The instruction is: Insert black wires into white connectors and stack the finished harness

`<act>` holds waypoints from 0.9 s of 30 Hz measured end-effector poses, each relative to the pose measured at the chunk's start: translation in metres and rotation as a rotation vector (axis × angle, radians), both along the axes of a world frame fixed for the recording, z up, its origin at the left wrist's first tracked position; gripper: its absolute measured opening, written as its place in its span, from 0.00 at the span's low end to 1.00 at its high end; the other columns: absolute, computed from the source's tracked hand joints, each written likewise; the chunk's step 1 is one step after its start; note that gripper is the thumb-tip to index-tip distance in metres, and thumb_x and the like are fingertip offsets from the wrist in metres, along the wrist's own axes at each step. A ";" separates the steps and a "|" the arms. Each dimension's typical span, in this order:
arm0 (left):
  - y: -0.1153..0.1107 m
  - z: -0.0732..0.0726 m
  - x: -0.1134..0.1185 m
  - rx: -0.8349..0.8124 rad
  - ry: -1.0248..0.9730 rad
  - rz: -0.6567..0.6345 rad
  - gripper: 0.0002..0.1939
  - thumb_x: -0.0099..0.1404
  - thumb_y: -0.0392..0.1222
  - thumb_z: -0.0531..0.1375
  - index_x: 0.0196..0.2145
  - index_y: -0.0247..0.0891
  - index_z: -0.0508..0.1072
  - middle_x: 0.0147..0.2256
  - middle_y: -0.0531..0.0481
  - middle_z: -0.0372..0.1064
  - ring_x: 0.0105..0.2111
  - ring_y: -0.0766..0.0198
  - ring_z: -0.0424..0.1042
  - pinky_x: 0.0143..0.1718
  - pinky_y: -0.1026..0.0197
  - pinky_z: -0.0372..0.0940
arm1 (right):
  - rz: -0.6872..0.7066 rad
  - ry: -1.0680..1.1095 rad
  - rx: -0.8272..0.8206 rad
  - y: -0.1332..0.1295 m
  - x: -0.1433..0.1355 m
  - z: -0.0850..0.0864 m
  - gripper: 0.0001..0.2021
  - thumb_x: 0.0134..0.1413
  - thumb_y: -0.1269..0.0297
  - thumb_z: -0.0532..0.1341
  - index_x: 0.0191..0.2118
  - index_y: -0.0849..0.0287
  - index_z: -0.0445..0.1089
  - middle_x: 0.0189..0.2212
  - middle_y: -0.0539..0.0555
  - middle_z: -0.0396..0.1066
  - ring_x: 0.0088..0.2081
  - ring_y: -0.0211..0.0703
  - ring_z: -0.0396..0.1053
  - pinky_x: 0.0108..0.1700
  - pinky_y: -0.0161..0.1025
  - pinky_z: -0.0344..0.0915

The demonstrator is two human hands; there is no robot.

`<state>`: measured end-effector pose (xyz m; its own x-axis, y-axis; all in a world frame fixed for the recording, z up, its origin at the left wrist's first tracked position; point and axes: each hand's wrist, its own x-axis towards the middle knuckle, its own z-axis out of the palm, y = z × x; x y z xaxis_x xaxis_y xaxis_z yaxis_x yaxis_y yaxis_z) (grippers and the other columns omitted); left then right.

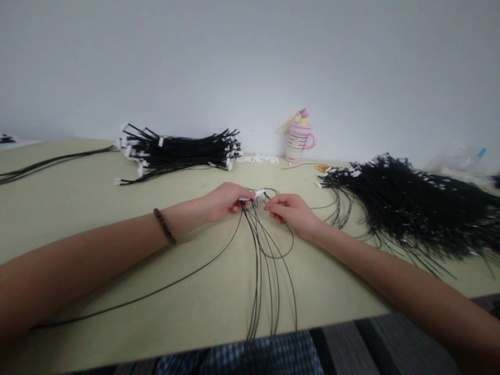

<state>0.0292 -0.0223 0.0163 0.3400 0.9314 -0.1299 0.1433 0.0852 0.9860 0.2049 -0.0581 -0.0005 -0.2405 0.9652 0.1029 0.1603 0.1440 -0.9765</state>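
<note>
My left hand (230, 200) pinches a small white connector (259, 193) between thumb and fingers at the middle of the table. Several thin black wires (257, 250) run from around it and hang over the near table edge. Just to the right, my right hand (287, 211) is closed in a pinch on one thin black wire close to the connector. A loop of wire curves below that hand. The exact fit of the wire end at the connector is too small to make out.
A tied bundle of black cables (179, 151) with white ends lies back left. White connectors (260, 159) line the wall beside a pink striped cup (299, 138). A large heap of black wires (417, 208) covers the right side. The table's near edge (219, 346) runs below.
</note>
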 end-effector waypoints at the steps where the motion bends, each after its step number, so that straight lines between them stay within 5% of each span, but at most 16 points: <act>1: 0.000 0.000 0.000 0.003 0.002 -0.003 0.06 0.50 0.37 0.61 0.22 0.29 0.71 0.19 0.51 0.60 0.17 0.74 0.54 0.14 0.68 0.41 | 0.001 0.000 0.001 0.000 0.000 0.000 0.08 0.40 0.63 0.61 0.24 0.64 0.67 0.16 0.47 0.62 0.17 0.29 0.55 0.21 0.31 0.51; 27: 0.000 -0.001 0.000 0.028 0.027 0.005 0.06 0.50 0.37 0.60 0.23 0.30 0.71 0.19 0.52 0.61 0.17 0.75 0.54 0.15 0.69 0.42 | 0.007 -0.036 0.018 0.002 0.000 -0.003 0.07 0.42 0.64 0.60 0.25 0.64 0.68 0.16 0.47 0.61 0.17 0.29 0.55 0.20 0.30 0.50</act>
